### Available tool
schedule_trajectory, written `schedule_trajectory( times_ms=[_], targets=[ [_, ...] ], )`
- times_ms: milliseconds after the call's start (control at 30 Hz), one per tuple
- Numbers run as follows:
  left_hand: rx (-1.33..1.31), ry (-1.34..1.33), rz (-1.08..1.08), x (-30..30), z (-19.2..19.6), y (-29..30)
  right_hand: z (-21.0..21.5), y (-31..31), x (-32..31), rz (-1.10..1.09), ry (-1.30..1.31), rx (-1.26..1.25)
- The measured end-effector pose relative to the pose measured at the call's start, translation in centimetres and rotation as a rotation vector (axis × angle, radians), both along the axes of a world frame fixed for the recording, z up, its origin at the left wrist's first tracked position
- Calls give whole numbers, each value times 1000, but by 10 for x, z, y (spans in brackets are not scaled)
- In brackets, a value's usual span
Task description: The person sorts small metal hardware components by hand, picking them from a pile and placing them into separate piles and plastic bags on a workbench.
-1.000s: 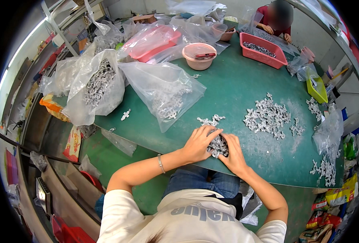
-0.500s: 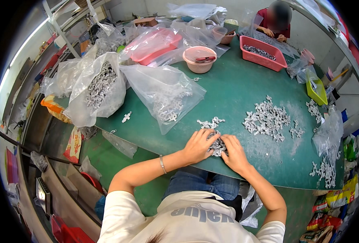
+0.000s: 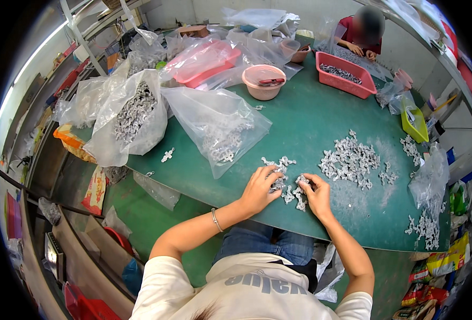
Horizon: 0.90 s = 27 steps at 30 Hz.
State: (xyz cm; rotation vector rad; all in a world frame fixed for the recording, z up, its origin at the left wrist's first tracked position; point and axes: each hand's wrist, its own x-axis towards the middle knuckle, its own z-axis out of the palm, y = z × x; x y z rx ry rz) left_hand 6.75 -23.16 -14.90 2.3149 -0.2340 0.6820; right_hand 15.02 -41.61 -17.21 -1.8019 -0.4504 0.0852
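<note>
While left hand (image 3: 261, 188) cups grey parts (image 3: 279, 184) and right hand (image 3: 318, 193) pinches another, careless sweeping could push some off the table's (image 3: 294, 125) near edge.

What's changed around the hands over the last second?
The hands have parted: the right hand moved right, away from the left hand. The clump they cupped has opened, leaving gray metal pieces loose between them; the right fingers appear to pinch a few. Unchanged: the larger pile, clear plastic bag and pink bin.
</note>
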Motion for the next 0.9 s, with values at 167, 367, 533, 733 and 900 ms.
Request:
schedule_trajectory(
  times_ms=[167,367,533,733,900],
  targets=[
    [-190,-42,60,5,3,2,1,1,3,13,177,158],
    [-762,217,131,14,14,8,17,8,5,-15,418,320],
    [-1287,163,30,27,14,13,23,18,15,20,630,655],
    [-1865,437,-136,27,28,10,49,37,19,114,659,769],
    [-2035,550,-313,26,11,-4,77,70,-15,41,204,479]
  ],
)
